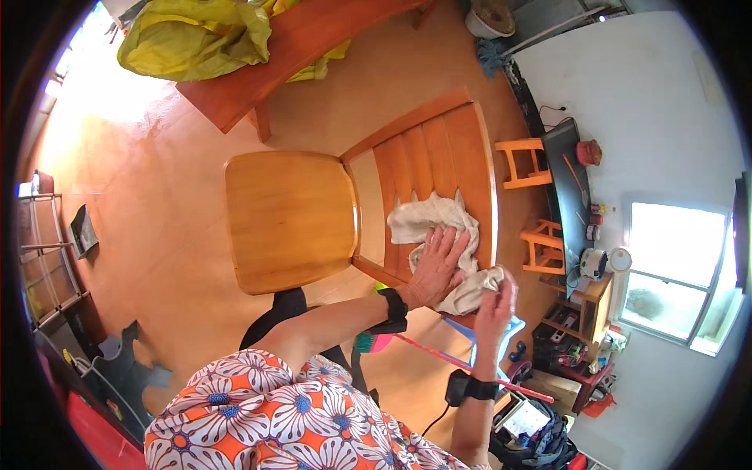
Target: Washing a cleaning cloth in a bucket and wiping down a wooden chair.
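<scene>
A wooden chair with a smooth seat (294, 220) and a slatted backrest (437, 150) stands before me. A crumpled off-white cloth (432, 211) lies against the slats of the backrest. My left hand (436, 267) rests flat on the cloth, its fingers somewhat apart and pointing up the picture. At the backrest's outer top edge, my right hand (498, 305) pinches a bunched end of the same cloth. The cloth and my hands hide the near part of the slats. Both my wrists carry black bands.
A reddish wooden bench (235, 97) with a yellow plastic bag (197, 44) stands beyond the chair. Orange stools (543, 247) line a dark table (567, 176) at right. A blue stool (502, 343) and a broom's red handle (435, 352) are close to my right arm.
</scene>
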`<action>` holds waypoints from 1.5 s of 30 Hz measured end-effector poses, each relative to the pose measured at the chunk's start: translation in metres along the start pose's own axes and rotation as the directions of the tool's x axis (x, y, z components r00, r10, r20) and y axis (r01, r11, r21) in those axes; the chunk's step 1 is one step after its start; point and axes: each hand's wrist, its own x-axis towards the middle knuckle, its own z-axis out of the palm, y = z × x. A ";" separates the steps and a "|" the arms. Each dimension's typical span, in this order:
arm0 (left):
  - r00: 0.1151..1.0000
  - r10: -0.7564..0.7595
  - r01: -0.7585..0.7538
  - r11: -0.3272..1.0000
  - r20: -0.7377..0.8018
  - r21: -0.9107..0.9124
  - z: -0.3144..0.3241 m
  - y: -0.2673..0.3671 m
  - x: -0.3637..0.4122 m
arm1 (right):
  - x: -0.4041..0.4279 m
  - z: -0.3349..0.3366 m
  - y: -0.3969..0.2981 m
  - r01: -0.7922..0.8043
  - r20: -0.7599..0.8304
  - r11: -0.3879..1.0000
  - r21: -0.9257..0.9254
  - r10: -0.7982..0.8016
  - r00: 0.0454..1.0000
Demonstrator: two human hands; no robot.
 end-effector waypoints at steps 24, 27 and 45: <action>0.923 0.342 -0.373 0.906 0.176 0.199 -0.067 -0.050 0.047 | 0.031 0.019 0.020 0.043 0.067 0.993 -0.112 -0.036 0.997; 0.850 0.415 -0.522 0.744 0.324 0.417 -0.090 -0.050 0.079 | 0.029 0.019 0.013 0.046 0.077 0.995 -0.092 -0.039 0.996; 0.984 -0.145 0.062 0.831 -0.107 -0.552 -0.049 -0.020 0.034 | 0.035 0.023 0.022 0.144 0.081 0.985 -0.091 -0.137 0.987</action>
